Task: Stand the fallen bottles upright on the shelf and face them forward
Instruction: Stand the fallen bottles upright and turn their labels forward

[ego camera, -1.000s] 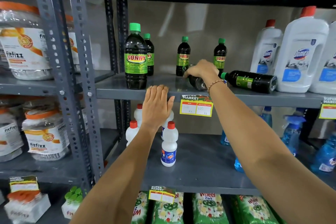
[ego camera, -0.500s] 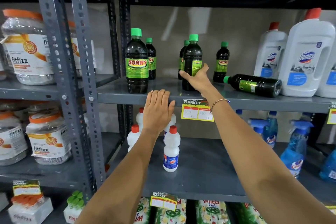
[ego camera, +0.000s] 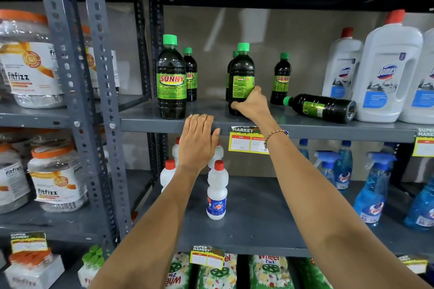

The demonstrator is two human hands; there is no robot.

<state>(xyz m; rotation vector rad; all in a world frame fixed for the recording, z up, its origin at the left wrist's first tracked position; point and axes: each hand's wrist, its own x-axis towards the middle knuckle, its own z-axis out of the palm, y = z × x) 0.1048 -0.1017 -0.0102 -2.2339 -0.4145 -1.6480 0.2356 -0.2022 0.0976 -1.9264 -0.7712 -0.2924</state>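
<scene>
On the far left we see clear plastic jars (ego camera: pixel 30 58) with orange lids and wrapped labels, their contents hard to make out. Our left hand (ego camera: pixel 197 143) lies flat and open, fingers together, against the front lip of the grey metal shelf (ego camera: pixel 328 130), gripping nothing. Just above it stands a dark bottle (ego camera: pixel 171 80) with a green cap, its glossy green label turned to the front; the liquid inside looks near black and fills it to the neck. A second one (ego camera: pixel 190 75) stands behind it. Our right hand (ego camera: pixel 252 105) wraps around the lower body of an upright bottle (ego camera: pixel 242 75), fingers curled at its base, the label's printed back side toward us. Another capped bottle stands hidden close behind it. Further right a smaller-looking bottle (ego camera: pixel 281 78) stands at the back, and a fallen bottle (ego camera: pixel 320 107) lies on its side, cap pointing left, ridged base near the white jugs (ego camera: pixel 387 73) with red caps. Below, small white bottles (ego camera: pixel 217 191) and blue spray bottles (ego camera: pixel 373 192) stand on the lower shelf.
</scene>
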